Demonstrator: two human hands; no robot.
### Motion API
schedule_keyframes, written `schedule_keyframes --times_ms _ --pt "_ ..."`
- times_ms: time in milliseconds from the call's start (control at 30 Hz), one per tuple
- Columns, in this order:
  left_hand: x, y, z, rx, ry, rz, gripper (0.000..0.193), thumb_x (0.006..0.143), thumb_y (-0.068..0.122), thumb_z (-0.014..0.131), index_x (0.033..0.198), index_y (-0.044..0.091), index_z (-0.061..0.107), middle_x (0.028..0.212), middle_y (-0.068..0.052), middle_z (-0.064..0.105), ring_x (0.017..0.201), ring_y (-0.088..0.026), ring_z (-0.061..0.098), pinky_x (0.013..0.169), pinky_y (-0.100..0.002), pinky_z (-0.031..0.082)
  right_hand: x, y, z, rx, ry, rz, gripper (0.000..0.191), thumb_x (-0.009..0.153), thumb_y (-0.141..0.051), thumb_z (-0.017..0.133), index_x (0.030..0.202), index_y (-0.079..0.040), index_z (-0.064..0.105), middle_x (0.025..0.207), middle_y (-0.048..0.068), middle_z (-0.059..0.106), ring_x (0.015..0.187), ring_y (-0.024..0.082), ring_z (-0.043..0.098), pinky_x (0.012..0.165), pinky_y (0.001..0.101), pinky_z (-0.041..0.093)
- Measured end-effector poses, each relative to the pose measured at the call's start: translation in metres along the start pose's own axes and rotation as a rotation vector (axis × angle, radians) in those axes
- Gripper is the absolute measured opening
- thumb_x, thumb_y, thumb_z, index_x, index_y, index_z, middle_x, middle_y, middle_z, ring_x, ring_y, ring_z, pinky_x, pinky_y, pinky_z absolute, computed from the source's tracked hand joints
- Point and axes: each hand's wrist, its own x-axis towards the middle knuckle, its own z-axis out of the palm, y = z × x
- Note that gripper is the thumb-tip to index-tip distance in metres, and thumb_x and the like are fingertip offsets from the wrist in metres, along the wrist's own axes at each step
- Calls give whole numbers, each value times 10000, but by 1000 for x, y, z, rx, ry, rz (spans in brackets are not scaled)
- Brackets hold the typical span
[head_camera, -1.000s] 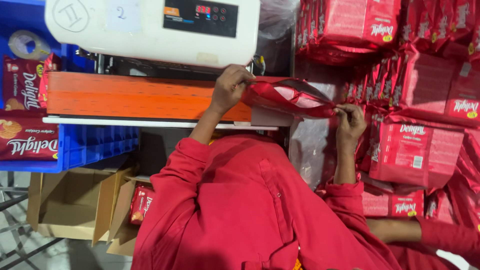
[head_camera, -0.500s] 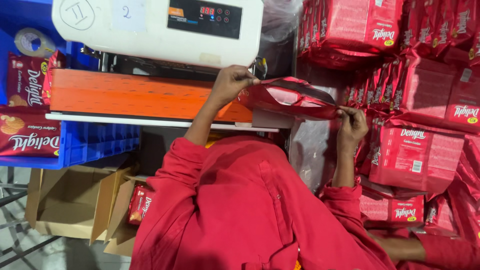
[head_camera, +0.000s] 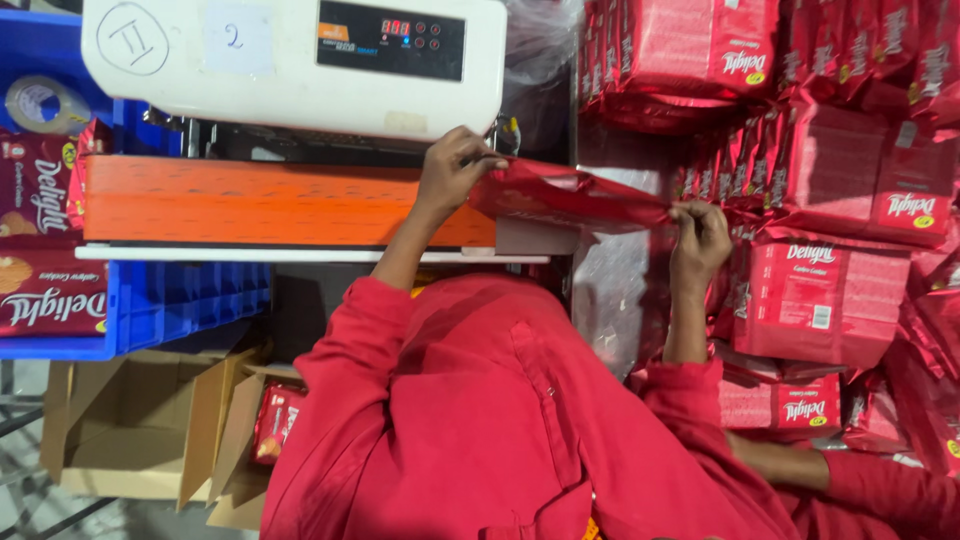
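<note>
My left hand (head_camera: 455, 168) pinches the left end of a red foil packet (head_camera: 575, 195) at the right end of the orange conveyor belt (head_camera: 260, 203). My right hand (head_camera: 700, 238) grips the packet's other end, so it is stretched flat between both hands. Above the belt sits the white sealing machine (head_camera: 290, 60) with a dark display panel. My red sleeves and body fill the lower middle.
Stacks of red biscuit packs (head_camera: 830, 190) fill the right side. A blue crate (head_camera: 160, 300) with more packs stands at the left, holding a tape roll (head_camera: 40, 100). An open cardboard box (head_camera: 130, 430) lies below. Another person's red sleeve (head_camera: 880, 490) reaches in at bottom right.
The packet was puffed up and tilted; it is now pulled flatter between my hands. My right hand has risen slightly. My left hand stays at the belt's end.
</note>
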Motion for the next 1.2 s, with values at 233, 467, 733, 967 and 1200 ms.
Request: schedule_keyframes --times_ms 233,467,733,967,1200 --pt "-8 -40 1 0 115 76 47 872 -23 762 903 -13 728 950 -68 683 886 -151 696 813 -292 568 -11 8 4 35 -29 -58 116 996 114 652 1002 14 710 968 74 709 903 119 676 853 261 579" --pt "-16 -20 -2 -59 115 -34 71 866 -51 800 890 -12 747 986 -102 676 903 -167 660 772 -278 549 -7 -6 0 -62 -113 76 133 987 97 642 1031 20 741 1005 65 731 899 105 676 832 243 563" --pt "-40 4 -18 211 218 207 106 881 98 826 915 19 764 926 -97 717 920 -229 697 781 -369 570 -3 -27 -15 -31 -161 113 112 1025 56 651 1082 13 738 1018 73 738 923 107 684 854 240 556" --pt "-17 -105 5 351 319 -402 320 795 334 867 848 26 800 794 -158 733 689 -274 722 649 -396 554 36 46 116 -566 -154 -232 51 917 18 740 921 0 787 902 165 767 886 309 668 811 422 523" --pt "-14 -118 9 226 247 -636 305 816 357 831 859 56 806 736 -141 753 637 -215 735 624 -367 548 34 60 122 -560 -135 -151 123 897 63 701 968 3 783 936 160 754 868 281 694 792 400 558"
